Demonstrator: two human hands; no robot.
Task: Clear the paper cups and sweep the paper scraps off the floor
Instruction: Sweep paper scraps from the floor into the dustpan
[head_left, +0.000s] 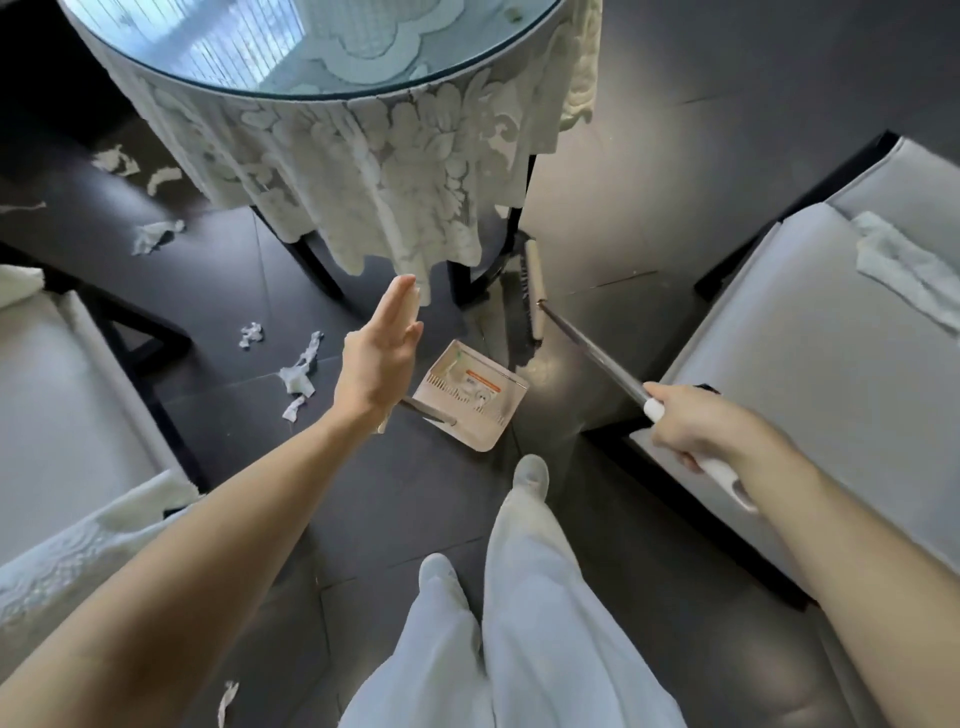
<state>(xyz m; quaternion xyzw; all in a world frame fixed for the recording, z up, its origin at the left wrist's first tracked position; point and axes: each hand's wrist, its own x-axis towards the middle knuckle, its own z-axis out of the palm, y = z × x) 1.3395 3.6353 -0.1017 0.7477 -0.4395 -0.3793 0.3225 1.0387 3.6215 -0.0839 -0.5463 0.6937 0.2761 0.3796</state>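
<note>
The left hand (382, 364) hides the dustpan (470, 397) handle's top.

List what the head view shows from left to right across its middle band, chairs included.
left chair → paper scraps → left hand, held open → dustpan → broom head → right hand, gripping the broom handle → right chair
</note>
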